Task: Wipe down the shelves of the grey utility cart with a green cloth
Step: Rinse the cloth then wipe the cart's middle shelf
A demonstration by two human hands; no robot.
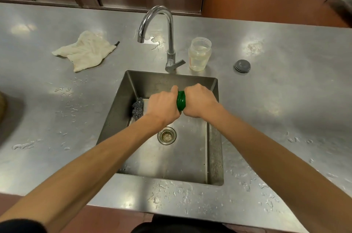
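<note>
1. Head view looks down at a steel sink (215,156) set in a wet worktop (285,99). I see no grey cart from here.
2. The green cloth (181,100) is over the sink, rolled up tight between two fists. Only a short shiny bit of it shows.
3. The left hand (162,105) is wrapped round one end of the cloth and the right hand (200,99) is wrapped round the other end. The fists sit just beside each other.
4. I think this is wringing, so the cloth will be damp, not dripping, for the shelves. No water runs from the tap (167,23).
5. The cloth looks soft, light and wet. It will bend any way I pull it and it cannot break. Wet cloth can slip, so I would hold each end with a whole fist and twist.
6. For wiping, I would open it out and press on the middle with a flat palm.
7. Also there: a steel scrubber (137,108) in the sink, a pale rag (85,50) on the worktop, and a clear jar (199,54) beside the tap.
</note>
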